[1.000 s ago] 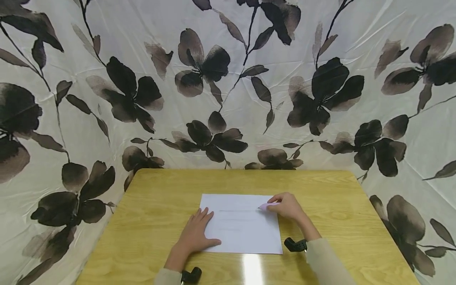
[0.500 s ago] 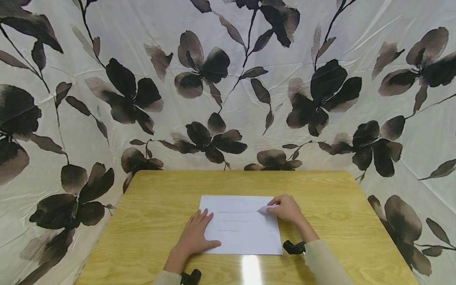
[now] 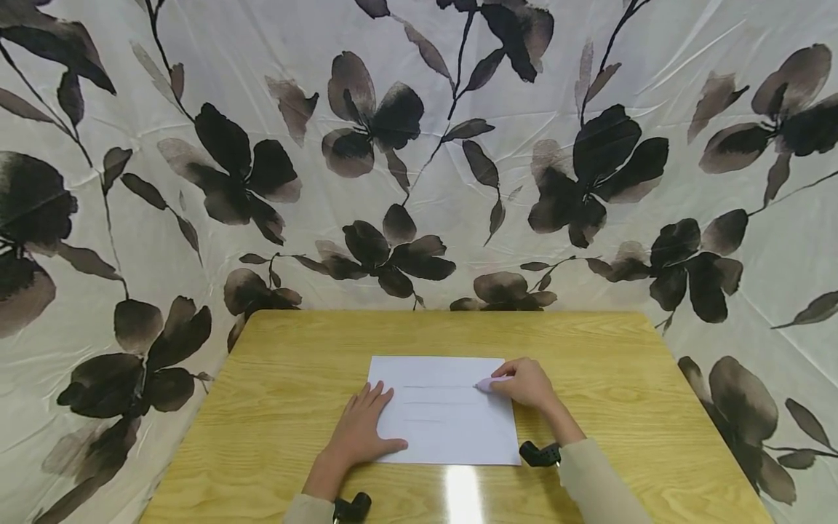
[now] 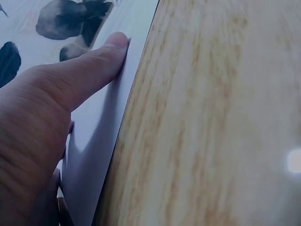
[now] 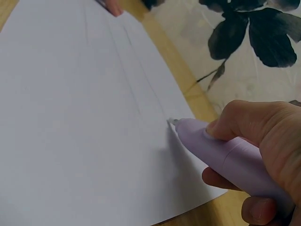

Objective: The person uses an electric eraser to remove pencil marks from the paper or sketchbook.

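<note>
A sheet of white paper (image 3: 452, 437) lies on the table, marked with three thin grey lines of differing lengths. My left hand (image 3: 361, 429) rests on its left side with fingers spread. In the left wrist view the thumb (image 4: 89, 70) lies straight along the sheet near the edge. My right hand (image 3: 529, 383) pinches a thick lilac pen-shaped electric eraser (image 5: 225, 155) between thumb and fingers, over the sheet's upper right. The eraser's short pale tip (image 5: 173, 121) is right at the right end of the topmost line, tilted, with its shadow on the paper.
The wooden table (image 3: 294, 342) stretches around the sheet. A floral curtain (image 3: 458, 182) hangs behind its far edge. Black wrist devices (image 3: 540, 454) sit at both wrists. A bright light reflection (image 3: 463, 495) shows on the wood at the front.
My right hand has moved slightly down, bringing the eraser's tip from just above the topmost line to its right end. The left hand and the paper stay in place.
</note>
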{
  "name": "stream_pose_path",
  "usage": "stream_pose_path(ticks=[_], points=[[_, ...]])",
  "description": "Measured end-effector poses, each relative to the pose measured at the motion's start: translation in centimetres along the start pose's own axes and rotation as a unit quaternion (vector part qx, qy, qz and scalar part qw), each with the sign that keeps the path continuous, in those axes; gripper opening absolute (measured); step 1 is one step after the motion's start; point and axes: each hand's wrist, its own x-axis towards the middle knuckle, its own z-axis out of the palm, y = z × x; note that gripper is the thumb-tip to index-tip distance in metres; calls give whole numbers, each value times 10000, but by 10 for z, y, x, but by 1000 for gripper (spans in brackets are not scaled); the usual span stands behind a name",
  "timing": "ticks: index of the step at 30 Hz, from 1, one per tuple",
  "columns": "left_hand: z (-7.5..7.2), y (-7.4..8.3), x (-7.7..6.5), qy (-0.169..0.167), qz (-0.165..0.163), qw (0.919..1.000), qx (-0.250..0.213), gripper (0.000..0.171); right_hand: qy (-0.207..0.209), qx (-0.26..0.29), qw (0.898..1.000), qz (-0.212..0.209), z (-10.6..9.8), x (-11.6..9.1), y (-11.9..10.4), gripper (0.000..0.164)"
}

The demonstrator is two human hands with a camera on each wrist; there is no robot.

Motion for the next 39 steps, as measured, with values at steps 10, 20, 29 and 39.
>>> stream_pose_path(ticks=[10,20,29,39], points=[[-1,1,1,-39,-45,10000,-9,106,29,41,10000,26,3,1,0,9],[-1,1,1,0,-92,10000,15,107,33,89,10000,-13,6,2,1,12],[0,0,0,16,-73,10000,-56,106,139,107,9998,-29,8,2,7,14],[0,0,1,-23,-71,10000,-33,107,129,56,9998,110,8,1,2,14]])
